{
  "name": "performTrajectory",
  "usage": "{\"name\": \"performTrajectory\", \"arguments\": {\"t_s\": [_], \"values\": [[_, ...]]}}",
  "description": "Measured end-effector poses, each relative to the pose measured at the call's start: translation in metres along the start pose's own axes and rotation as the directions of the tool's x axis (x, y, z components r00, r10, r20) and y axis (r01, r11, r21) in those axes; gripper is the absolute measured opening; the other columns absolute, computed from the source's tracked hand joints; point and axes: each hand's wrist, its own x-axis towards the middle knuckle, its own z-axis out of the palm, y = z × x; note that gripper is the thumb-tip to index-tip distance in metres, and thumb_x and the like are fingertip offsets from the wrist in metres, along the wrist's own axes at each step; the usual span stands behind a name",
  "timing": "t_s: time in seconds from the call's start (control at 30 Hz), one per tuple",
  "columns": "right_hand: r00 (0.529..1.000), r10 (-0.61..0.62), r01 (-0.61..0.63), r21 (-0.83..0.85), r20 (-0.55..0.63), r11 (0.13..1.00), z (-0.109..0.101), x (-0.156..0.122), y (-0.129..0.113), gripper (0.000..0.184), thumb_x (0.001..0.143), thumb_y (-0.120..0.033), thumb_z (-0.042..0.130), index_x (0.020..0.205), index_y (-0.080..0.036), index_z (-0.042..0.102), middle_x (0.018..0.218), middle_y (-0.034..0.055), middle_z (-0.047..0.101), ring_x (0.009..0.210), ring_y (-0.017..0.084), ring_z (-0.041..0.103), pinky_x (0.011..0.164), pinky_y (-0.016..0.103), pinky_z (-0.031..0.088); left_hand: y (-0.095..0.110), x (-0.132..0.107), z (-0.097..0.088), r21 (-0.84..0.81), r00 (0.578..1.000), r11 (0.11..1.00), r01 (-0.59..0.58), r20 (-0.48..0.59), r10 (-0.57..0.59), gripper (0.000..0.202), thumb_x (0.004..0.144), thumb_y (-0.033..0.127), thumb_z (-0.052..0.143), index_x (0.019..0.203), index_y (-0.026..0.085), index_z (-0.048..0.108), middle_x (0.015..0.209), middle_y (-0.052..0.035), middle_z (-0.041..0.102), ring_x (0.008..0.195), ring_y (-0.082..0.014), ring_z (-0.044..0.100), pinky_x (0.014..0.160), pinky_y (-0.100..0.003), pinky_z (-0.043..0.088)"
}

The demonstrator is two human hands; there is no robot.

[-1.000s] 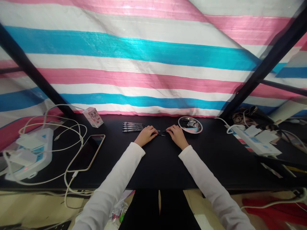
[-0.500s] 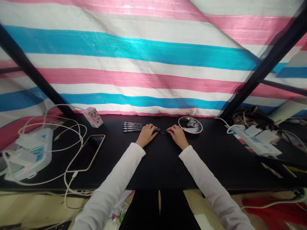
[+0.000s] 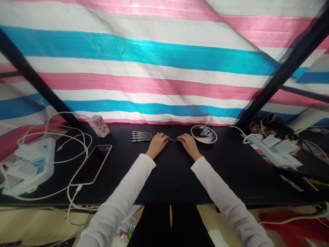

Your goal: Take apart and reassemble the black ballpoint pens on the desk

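Note:
A dark pen (image 3: 173, 139) lies level just above the black desk, between my two hands. My left hand (image 3: 157, 144) is closed on its left end, fingers curled. At its right end, my right hand (image 3: 189, 144) pinches the tip part. Several similar pens (image 3: 141, 136) lie side by side in a row, their right ends close to my left fingers. Just right of my right hand stands a shallow metal bowl (image 3: 215, 138) holding dark pen parts and a pale blue piece. My fingers hide both ends of the pen.
On the left of the black desk (image 3: 169, 178) are a phone (image 3: 91, 164), a small pink box (image 3: 99, 126), tangled white cables and a power strip (image 3: 33, 168). Another power strip (image 3: 275, 151) sits at the right, by dark cloth. Striped sheeting (image 3: 154, 82) hangs behind.
My right hand has shifted slightly left, and the gap between the two dark pieces has closed. My left hand has barely moved.

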Motion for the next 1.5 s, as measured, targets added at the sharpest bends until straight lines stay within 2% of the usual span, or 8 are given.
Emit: {"name": "performTrajectory", "arguments": {"t_s": [0.33,0.47,0.53,0.63,0.77,1.1,1.27,1.5], "values": [[0.999,-0.014,0.016,0.037,-0.038,0.999,-0.005,-0.004,-0.001,0.018,0.089,-0.028,0.05,0.093,-0.023,0.066,0.088,0.0044,0.061,0.084,0.019,0.053,0.076,0.032,0.036,0.001,-0.001,0.0,0.044,0.999,0.999,0.019,-0.044,-0.017,0.025,0.091,0.027,0.043,0.111,0.02,0.056,0.101,-0.007,0.053,0.095,-0.0211,0.047,0.081,-0.033,0.038],[1.0,-0.018,0.019,0.023,-0.025,1.0,-0.009,-0.009,-0.003,0.015,0.086,-0.027,0.054,0.094,-0.024,0.066,0.087,0.0048,0.058,0.085,0.02,0.051,0.078,0.034,0.037,0.006,-0.005,-0.008,0.106,0.987,0.986,0.132,-0.101,-0.122,0.028,0.087,0.013,0.038,0.109,0.018,0.055,0.102,-0.0084,0.053,0.093,-0.0221,0.048,0.08,-0.034,0.037],[1.0,-0.023,0.023,0.022,-0.015,0.999,-0.009,-0.011,-0.002,0.016,0.086,-0.027,0.054,0.097,-0.024,0.065,0.089,0.0055,0.058,0.086,0.021,0.051,0.078,0.035,0.037,0.007,-0.007,-0.011,0.16,0.959,0.951,0.265,-0.145,-0.243,0.033,0.081,0.006,0.039,0.108,0.016,0.054,0.101,-0.0104,0.052,0.092,-0.0237,0.048,0.078,-0.035,0.037],[1.0,-0.021,0.021,0.018,-0.015,1.0,-0.007,-0.011,0.0,0.021,0.086,-0.028,0.054,0.104,-0.022,0.062,0.092,0.0068,0.057,0.089,0.023,0.051,0.078,0.036,0.038,0.006,-0.011,-0.013,0.224,0.871,0.848,0.481,-0.237,-0.431,0.03,0.077,0.004,0.039,0.103,0.011,0.053,0.098,-0.0141,0.05,0.091,-0.027,0.048,0.078,-0.038,0.037],[1.0,-0.018,0.018,-0.009,0.001,1.0,-0.002,-0.011,0.006,0.023,0.087,-0.026,0.051,0.107,-0.02,0.06,0.094,0.0078,0.057,0.09,0.023,0.051,0.079,0.036,0.037,0.004,-0.013,-0.011,0.271,0.795,0.75,0.603,-0.284,-0.537,0.023,0.083,0.01,0.033,0.095,0.007,0.053,0.093,-0.0176,0.052,0.09,-0.0295,0.049,0.077,-0.041,0.037],[1.0,-0.001,0.002,-0.05,0.025,0.999,0.002,-0.007,0.009,0.024,0.09,-0.022,0.045,0.107,-0.023,0.062,0.094,0.0072,0.058,0.089,0.022,0.051,0.08,0.035,0.036,0.001,-0.016,-0.013,0.317,0.81,0.746,0.586,-0.214,-0.545,0.021,0.079,0.015,0.039,0.094,0.009,0.051,0.096,-0.0172,0.052,0.091,-0.0301,0.05,0.077,-0.04,0.036],[1.0,0.008,-0.009,-0.06,-0.015,0.998,-0.001,-0.008,0.004,0.025,0.091,-0.026,0.043,0.109,-0.021,0.06,0.098,0.0083,0.057,0.092,0.022,0.05,0.08,0.035,0.036,0.0,-0.017,-0.017,0.34,0.814,0.742,0.578,-0.172,-0.555,0.022,0.075,0.019,0.043,0.094,0.01,0.051,0.099,-0.0156,0.051,0.093,-0.0305,0.049,0.077,-0.041,0.037],[0.999,0.009,-0.011,-0.039,-0.051,0.999,-0.006,-0.011,-0.009,0.027,0.089,-0.017,0.039,0.103,-0.021,0.062,0.098,0.0082,0.056,0.091,0.021,0.049,0.081,0.035,0.035,0.001,-0.016,-0.023,0.318,0.819,0.761,0.565,-0.103,-0.565,0.022,0.073,0.018,0.044,0.094,0.012,0.049,0.099,-0.0136,0.052,0.095,-0.0291,0.051,0.076,-0.038,0.039]]}}
